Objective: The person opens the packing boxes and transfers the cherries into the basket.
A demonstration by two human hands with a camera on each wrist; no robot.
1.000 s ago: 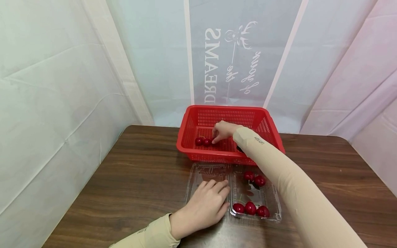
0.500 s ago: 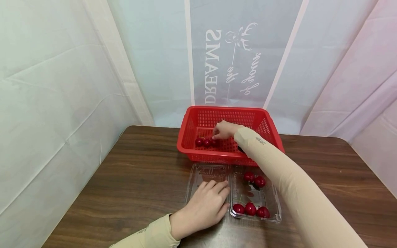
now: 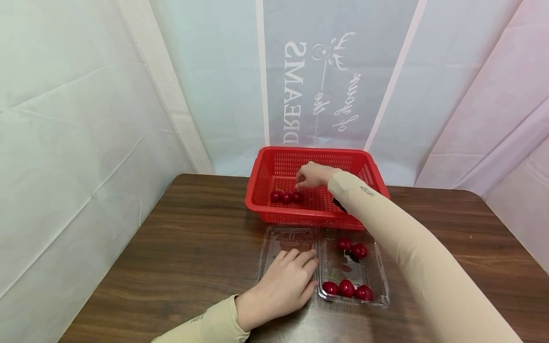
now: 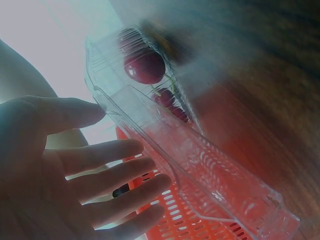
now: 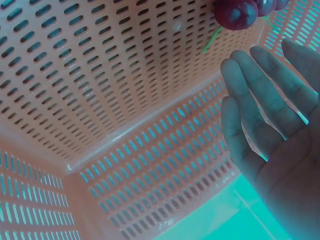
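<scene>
My right hand (image 3: 312,175) is inside a red slotted basket (image 3: 296,215), with its fingers lightly bent and holding nothing. Just beneath its fingertips sits the rightmost cherry (image 3: 297,196) of a short row on the basket floor. The right wrist view shows the fingers (image 5: 257,92) apart from the cherries (image 5: 236,14), one with a green stem. My left hand (image 3: 280,288) rests over an unfolded clear plastic clamshell box (image 3: 383,281), fingers extended at the ridge between its halves. Two cherries (image 3: 352,246) lie at the box's far end and three cherries (image 3: 346,288) along its near end.
Both the box and the basket stand on a dark wood-grain table (image 3: 193,247), basket behind box. A printed curtain (image 3: 321,95) hangs right behind the basket, and white cloth (image 3: 86,119) closes off the left side. The right forearm crosses above the box's right edge.
My right hand has let go of a cherry at the right end of the basket row, then lifted slightly away from it. The left hand has stayed in place.
</scene>
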